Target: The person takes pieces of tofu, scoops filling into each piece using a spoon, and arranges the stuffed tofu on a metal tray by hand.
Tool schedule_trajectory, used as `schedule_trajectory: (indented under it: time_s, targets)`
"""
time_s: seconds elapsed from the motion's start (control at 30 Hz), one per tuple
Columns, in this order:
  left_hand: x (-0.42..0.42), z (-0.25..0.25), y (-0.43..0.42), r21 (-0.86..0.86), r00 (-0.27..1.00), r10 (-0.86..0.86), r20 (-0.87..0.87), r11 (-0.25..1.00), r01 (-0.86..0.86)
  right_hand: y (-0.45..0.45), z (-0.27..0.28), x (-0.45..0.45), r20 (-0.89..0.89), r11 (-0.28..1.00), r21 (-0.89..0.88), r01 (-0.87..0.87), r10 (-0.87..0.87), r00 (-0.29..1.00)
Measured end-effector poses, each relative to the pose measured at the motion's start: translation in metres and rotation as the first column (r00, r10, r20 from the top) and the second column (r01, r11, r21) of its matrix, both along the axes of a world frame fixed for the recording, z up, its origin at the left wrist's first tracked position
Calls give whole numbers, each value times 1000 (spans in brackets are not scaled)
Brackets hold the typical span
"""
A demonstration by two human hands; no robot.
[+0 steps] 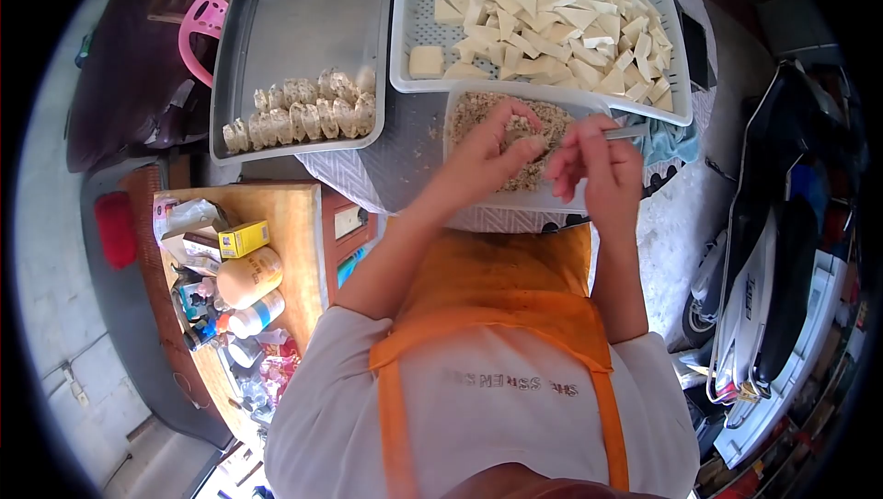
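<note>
The left hand point(490, 149) hangs over minced filling point(476, 113) in a plastic tub point(542, 199), curled, contents impossible to tell, while beside it the right hand point(602, 164) has a narrow grip on a metal utensil point(628, 132), handle pointing rightward, tofu pieces point(563, 43) lying beyond in a white tray point(421, 28).

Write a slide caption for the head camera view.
Left hand over a tub of crumbly mixture, right hand with a metal utensil, beside a basket of pale cut pieces.
</note>
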State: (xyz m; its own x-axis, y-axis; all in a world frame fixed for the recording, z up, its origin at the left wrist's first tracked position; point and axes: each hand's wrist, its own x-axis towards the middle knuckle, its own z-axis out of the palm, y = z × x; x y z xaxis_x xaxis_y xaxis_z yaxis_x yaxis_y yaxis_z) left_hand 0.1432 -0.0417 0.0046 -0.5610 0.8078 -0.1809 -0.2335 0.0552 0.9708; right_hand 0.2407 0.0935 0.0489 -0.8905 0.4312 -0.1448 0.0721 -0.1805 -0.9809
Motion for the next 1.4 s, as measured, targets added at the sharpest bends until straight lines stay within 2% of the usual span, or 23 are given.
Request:
schedule_trajectory:
  time_s: [0.07,0.1,0.17,0.2,0.27,0.4,0.5,0.63,0.67,0.7,0.77,0.8,0.9,1.0,1.1,1.2,1.3,1.4]
  targets:
    - [2,-7,2,43,987,52,-152,998,-46,-10,4,-3,3,996,89,-18,18,1000]
    - [2,-7,4,67,971,79,-225,996,-66,-11,5,-2,-32,977,214,-13,20,999]
    - [2,1,1,-1,987,122,-103,992,-123,-12,8,-1,-97,893,450,8,40,994]
    - [2,4,-1,-37,988,149,-41,988,-151,-12,12,0,-151,890,444,105,-41,988]
    - [-3,1,-3,22,989,115,90,993,-118,-6,20,2,-254,861,419,290,-195,947]
    - [-8,-3,-3,136,969,95,228,982,-128,10,18,8,-173,946,216,241,-206,963]
    - [-9,-9,1,200,917,122,379,957,-210,5,4,9,-188,968,151,202,-172,967]
    - [-9,0,-1,148,858,140,495,959,-242,-17,-8,1,-162,997,30,70,-64,985]
    - [-9,-5,1,158,850,144,507,954,-256,-20,-12,0,-153,998,49,36,-28,988]
    - [-9,-8,1,169,841,148,520,948,-271,-22,-17,-1,-167,967,252,42,1,986]
    - [-10,-9,-1,134,871,143,470,964,-230,-26,-25,-3,-176,786,616,59,64,982]
    - [-10,-9,-2,115,885,138,445,971,-210,-31,-24,-5,-218,773,625,107,41,975]
    - [-13,-17,0,186,865,98,492,959,-214,-28,-24,-4,-195,821,564,86,31,980]
    - [-9,-9,0,115,902,143,406,972,-206,-17,-22,0,-210,982,161,100,-65,975]
    - [-9,-14,2,130,906,138,400,970,-205,-22,-21,-5,-218,987,149,61,-27,975]
    - [-10,-4,1,73,894,163,418,975,-212,-25,-30,-10,-237,863,491,119,1,972]
    - [-9,-16,0,61,928,156,339,980,-188,-20,-29,-5,-173,938,339,80,-21,985]
    - [-8,-14,0,24,967,131,217,990,-140,-9,-24,-5,-240,998,10,67,-63,969]
